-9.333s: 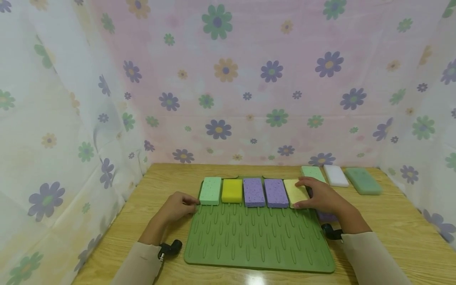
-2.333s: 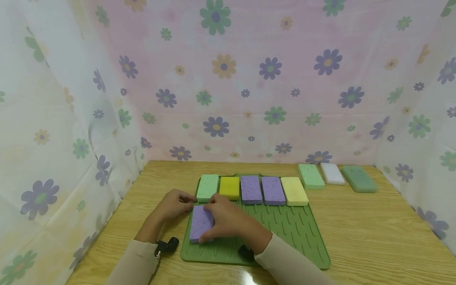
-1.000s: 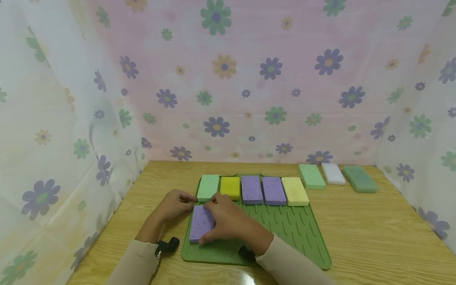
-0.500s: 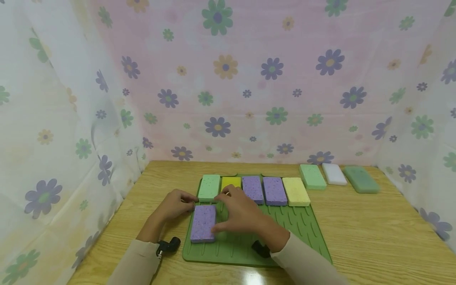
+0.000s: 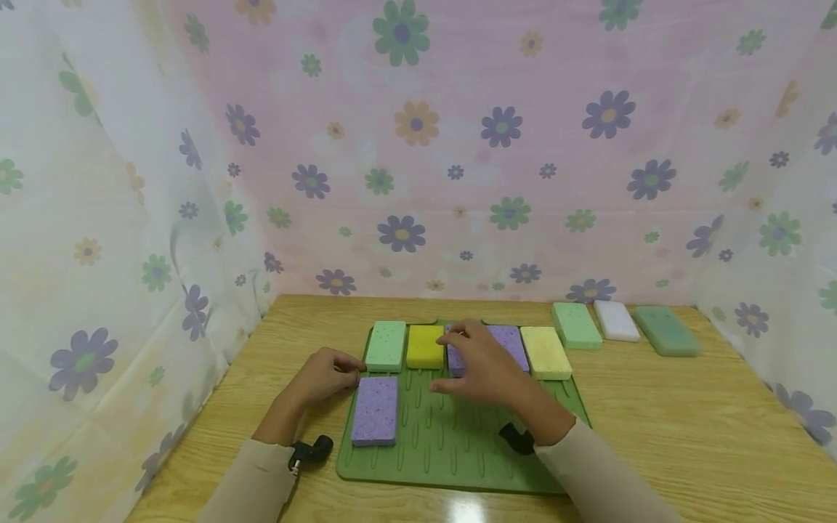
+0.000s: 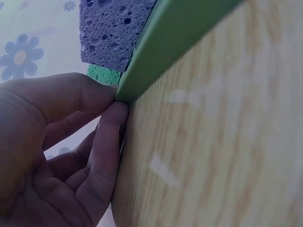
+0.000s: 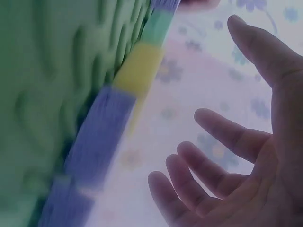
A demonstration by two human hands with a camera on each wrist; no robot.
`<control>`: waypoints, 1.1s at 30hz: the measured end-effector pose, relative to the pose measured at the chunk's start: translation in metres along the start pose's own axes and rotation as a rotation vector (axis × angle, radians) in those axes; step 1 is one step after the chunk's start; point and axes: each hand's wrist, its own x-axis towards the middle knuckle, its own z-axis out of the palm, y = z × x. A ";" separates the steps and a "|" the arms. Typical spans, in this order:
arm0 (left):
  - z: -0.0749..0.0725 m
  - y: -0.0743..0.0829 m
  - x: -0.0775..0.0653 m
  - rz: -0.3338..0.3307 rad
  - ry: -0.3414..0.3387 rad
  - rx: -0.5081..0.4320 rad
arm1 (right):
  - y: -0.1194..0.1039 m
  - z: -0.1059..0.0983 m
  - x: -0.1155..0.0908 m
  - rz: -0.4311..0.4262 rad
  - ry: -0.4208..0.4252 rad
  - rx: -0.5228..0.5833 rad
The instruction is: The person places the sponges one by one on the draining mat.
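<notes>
My left hand (image 5: 320,378) pinches the left edge of a green ridged mat (image 5: 445,450); in the left wrist view the thumb and forefinger meet at the mat's rim (image 6: 156,52). Just right of those fingers lies a purple sponge (image 5: 375,410), flat on the mat's left side. My right hand (image 5: 487,367) hovers over the mat with spread fingers and holds nothing. It partly hides two purple sponges in the back row. That row also has a mint green sponge (image 5: 386,346), a bright yellow sponge (image 5: 425,347) and a pale yellow sponge (image 5: 546,354).
On the wooden table (image 5: 686,428), behind the mat to the right, lie another mint sponge (image 5: 576,325), a white sponge (image 5: 617,320) and a darker green sponge (image 5: 666,331). Flowered cloth (image 5: 458,145) hangs at the back and both sides.
A purple sponge from the right of the mat now lies at its front left. My right hand has let go of it and moved right and back. My left hand stays at the edge.
</notes>
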 end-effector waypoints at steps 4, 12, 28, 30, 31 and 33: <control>0.000 0.001 0.000 -0.006 0.011 -0.001 | 0.026 -0.016 0.000 0.007 0.045 0.037; 0.001 0.001 -0.001 -0.004 0.011 -0.009 | 0.078 -0.050 -0.005 0.085 0.139 0.094; 0.001 0.000 0.000 -0.008 0.011 -0.012 | 0.164 -0.079 -0.034 0.259 0.218 0.106; 0.001 0.000 0.000 -0.006 0.012 -0.014 | 0.170 -0.082 -0.039 0.278 0.200 0.111; 0.001 0.000 0.001 -0.007 0.012 -0.015 | 0.174 -0.082 -0.041 0.287 0.192 0.115; 0.001 -0.001 0.001 -0.005 0.011 -0.018 | 0.180 -0.082 -0.044 0.305 0.174 0.123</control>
